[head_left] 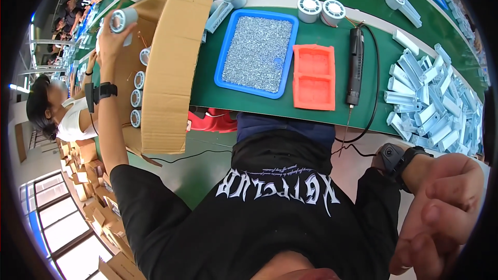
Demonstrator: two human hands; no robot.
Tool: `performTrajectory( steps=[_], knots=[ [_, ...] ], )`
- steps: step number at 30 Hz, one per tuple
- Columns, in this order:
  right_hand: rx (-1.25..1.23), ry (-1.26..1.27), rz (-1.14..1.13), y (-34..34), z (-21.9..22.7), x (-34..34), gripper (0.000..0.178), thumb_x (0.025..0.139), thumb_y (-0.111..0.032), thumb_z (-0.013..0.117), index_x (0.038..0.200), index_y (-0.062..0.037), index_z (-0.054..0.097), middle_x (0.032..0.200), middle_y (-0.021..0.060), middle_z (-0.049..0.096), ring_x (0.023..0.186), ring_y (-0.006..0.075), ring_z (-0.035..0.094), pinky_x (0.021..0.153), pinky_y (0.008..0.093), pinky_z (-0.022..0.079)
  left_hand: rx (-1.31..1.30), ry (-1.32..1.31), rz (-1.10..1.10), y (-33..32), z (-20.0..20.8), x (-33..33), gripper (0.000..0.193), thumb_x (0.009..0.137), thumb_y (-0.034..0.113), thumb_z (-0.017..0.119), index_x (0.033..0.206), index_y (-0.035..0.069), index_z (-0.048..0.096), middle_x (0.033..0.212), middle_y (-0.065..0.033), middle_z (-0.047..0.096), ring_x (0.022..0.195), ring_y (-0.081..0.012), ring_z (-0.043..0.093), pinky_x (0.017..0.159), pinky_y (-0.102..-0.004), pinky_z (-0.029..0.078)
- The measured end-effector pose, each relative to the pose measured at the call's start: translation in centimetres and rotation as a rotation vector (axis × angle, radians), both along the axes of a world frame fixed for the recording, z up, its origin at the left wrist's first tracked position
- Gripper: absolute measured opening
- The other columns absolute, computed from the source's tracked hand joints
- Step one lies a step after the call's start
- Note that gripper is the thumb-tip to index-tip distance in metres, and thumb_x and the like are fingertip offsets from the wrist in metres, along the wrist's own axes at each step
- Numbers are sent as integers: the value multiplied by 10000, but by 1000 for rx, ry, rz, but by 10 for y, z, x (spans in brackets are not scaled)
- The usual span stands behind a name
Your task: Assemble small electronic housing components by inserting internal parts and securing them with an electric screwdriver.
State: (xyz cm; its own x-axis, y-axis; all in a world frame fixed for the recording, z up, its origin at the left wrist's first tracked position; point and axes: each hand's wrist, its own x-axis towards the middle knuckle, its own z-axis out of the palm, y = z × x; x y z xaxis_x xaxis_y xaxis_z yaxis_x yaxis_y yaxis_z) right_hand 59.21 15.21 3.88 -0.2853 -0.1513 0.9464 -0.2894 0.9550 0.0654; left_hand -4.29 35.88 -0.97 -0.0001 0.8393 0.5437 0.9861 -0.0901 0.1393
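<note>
As visible, left hand (110,39) around cylinder (122,19).

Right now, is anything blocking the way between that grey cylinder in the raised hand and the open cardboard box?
Nothing visible does. The left hand holds the grey cylinder right at the open cardboard box, where similar cylinders already sit in a row.

A person in a black top (270,212) with pale lettering across the chest and dark blue trousers (282,127) below it. Each wrist carries a black strap holding a small black device: one beside the left hand (111,39), one beside the right hand (446,212).
</note>
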Motion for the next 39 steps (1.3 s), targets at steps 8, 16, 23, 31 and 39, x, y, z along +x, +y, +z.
performTrajectory(
  steps=[8, 16, 23, 31, 39],
  knots=[
    [-63, -147, -3, 20, -14, 68, 244, 761, -343, 592, 721, -112, 522, 743, -11, 594, 630, 135, 568, 501, 259, 398, 465, -39, 17, -95, 145, -15, 631, 707, 295, 826, 1229, 48, 573, 1164, -157, 589, 1028, -217, 583, 805, -331, 502],
    [-120, -353, -13, 41, 10, -35, 378, 824, -464, 591, 738, -111, 487, 766, -20, 572, 714, 139, 603, 539, 270, 418, -400, -1335, -830, -256, 86, 176, 308, 901, 319, 525, 1002, 27, 529, 1000, -123, 594, 851, -211, 594, 812, -361, 472],
    [-1100, -600, -315, 8, -70, -75, 682, 679, -365, 785, 1202, -11, 530, 1173, 174, 602, 955, 318, 615, 841, 381, 495, -280, -909, -831, -215, -65, 350, 723, 554, 191, 889, 1194, 109, 563, 984, -98, 650, 822, -271, 651, 691, -340, 529],
    [-1358, -419, -312, 3, -118, -49, 778, 636, -322, 853, 1252, -24, 482, 1197, 155, 575, 1092, 271, 578, 925, 363, 451, -375, -834, -936, -190, -74, 384, 774, 530, 101, 861, 1232, 114, 534, 1070, -117, 620, 885, -289, 626, 728, -338, 519],
    [-1388, -153, -311, 13, -127, -24, 771, 574, -246, 916, 1175, -36, 481, 1174, 159, 554, 1097, 240, 570, 960, 365, 437, -236, -989, -863, -171, -85, 382, 682, 576, 145, 841, 1195, 127, 555, 1002, -75, 603, 888, -294, 608, 701, -368, 530]
  ],
)
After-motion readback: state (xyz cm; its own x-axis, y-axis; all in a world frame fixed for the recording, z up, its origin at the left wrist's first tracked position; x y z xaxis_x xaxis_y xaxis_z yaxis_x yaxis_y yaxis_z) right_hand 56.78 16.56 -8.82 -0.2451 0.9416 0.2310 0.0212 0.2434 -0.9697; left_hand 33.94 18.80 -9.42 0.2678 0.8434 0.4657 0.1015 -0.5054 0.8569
